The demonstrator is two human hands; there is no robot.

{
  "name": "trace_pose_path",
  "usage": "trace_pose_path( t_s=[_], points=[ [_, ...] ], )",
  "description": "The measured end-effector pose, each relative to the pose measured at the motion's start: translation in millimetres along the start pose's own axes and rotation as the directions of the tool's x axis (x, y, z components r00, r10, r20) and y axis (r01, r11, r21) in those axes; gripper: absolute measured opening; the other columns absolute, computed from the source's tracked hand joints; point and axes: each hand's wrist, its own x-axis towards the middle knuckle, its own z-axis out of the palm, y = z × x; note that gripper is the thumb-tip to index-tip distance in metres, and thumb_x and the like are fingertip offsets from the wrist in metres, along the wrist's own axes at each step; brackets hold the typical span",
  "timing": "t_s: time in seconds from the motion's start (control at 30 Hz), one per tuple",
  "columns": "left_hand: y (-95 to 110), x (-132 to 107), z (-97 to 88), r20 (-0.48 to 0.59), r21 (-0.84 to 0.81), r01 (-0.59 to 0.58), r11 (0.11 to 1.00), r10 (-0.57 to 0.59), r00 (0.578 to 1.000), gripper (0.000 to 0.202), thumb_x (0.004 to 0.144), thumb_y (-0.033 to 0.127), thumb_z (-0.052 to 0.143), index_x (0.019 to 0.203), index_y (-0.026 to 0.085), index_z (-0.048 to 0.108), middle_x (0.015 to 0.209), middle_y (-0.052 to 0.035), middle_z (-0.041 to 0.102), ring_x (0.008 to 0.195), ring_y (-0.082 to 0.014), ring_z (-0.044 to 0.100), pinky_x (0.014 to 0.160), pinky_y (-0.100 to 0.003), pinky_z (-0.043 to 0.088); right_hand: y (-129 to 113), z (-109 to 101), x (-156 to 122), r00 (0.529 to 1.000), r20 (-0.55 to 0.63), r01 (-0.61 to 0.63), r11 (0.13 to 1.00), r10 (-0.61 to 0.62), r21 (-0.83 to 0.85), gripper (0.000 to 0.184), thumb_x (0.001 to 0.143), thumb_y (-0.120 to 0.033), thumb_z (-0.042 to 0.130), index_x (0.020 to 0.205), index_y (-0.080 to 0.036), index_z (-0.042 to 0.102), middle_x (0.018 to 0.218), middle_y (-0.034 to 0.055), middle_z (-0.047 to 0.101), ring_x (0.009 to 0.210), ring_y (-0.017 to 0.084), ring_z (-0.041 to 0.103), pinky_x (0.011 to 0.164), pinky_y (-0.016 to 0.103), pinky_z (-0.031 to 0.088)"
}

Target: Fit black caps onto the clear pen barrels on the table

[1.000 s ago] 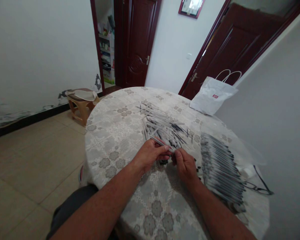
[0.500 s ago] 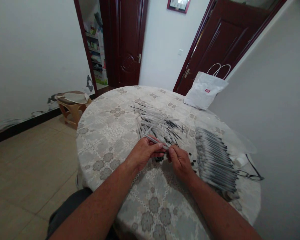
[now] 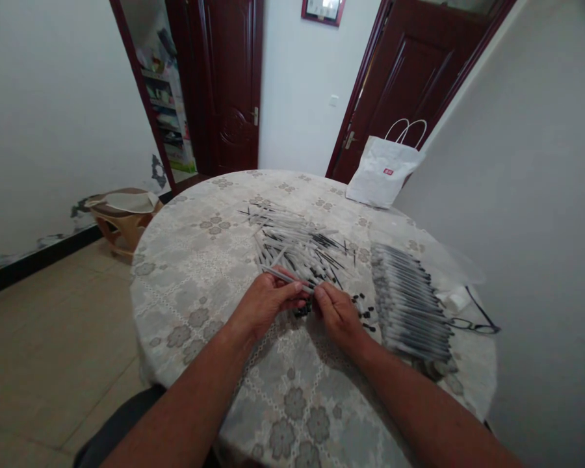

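A slim pale pen barrel point(image 3: 279, 274) lies slanted across my left hand point(image 3: 272, 298), whose fingers are closed around it. My right hand point(image 3: 340, 314) pinches at the barrel's right end; any small part between those fingertips is hidden. Just beyond both hands spreads a loose pile of pale pen barrels point(image 3: 285, 242), with thin black refills point(image 3: 326, 240) on its right side. Small black caps point(image 3: 365, 309) are scattered beside my right hand, and more dark pieces point(image 3: 302, 311) show under my left fingers.
A clear bag packed with pens in rows point(image 3: 412, 302) lies at the right, near black-framed glasses point(image 3: 475, 325). At the back right stands a white paper bag point(image 3: 383, 172). The round table has a flowered cloth point(image 3: 199, 260). A stool point(image 3: 124, 224) stands to the left.
The whole view has shifted a little, so the table and hands appear further left. Both hands keep their hold at the pen barrel, with little visible change in grip.
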Motion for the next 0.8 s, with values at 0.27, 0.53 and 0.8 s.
trace_pose_path(
  t_s=[0.27, 0.53, 0.8],
  points=[
    [5, 0, -0.9, -0.040, 0.007, 0.019, 1.000, -0.019, 0.999, 0.031, 0.072, 0.023, 0.088, 0.088, 0.014, 0.063, 0.093, -0.0127, 0.077, 0.081, -0.0224, 0.076, 0.072, -0.034, 0.063, -9, 2, 1, 0.998, -0.034, 0.051, 0.998, -0.052, -0.033, 0.024, 0.102, -0.037, 0.046, 0.086, -0.024, 0.058, 0.076, -0.0006, 0.058, 0.070, 0.017, 0.054, 0.067, 0.028, 0.039],
    [8, 0, -0.7, -0.019, 0.064, 0.020, 0.998, -0.019, 1.000, 0.022, 0.078, 0.023, 0.083, 0.087, 0.014, 0.066, 0.091, -0.0109, 0.077, 0.084, -0.0201, 0.074, 0.077, -0.031, 0.062, -9, 1, 3, 0.998, -0.057, 0.012, 0.999, -0.010, 0.047, 0.019, 0.100, -0.037, 0.050, 0.091, -0.023, 0.059, 0.076, -0.0022, 0.059, 0.071, 0.016, 0.055, 0.068, 0.026, 0.041],
    [7, 1, -1.1, -0.055, 0.097, -0.009, 0.995, 0.015, 0.998, 0.025, 0.080, 0.031, 0.083, 0.091, 0.015, 0.068, 0.095, -0.0092, 0.077, 0.086, -0.0206, 0.074, 0.078, -0.034, 0.062, -11, -3, 3, 0.999, -0.024, 0.029, 0.999, -0.029, 0.017, 0.027, 0.103, -0.037, 0.045, 0.084, -0.023, 0.058, 0.074, -0.0019, 0.057, 0.070, 0.015, 0.055, 0.068, 0.027, 0.039]
  ],
)
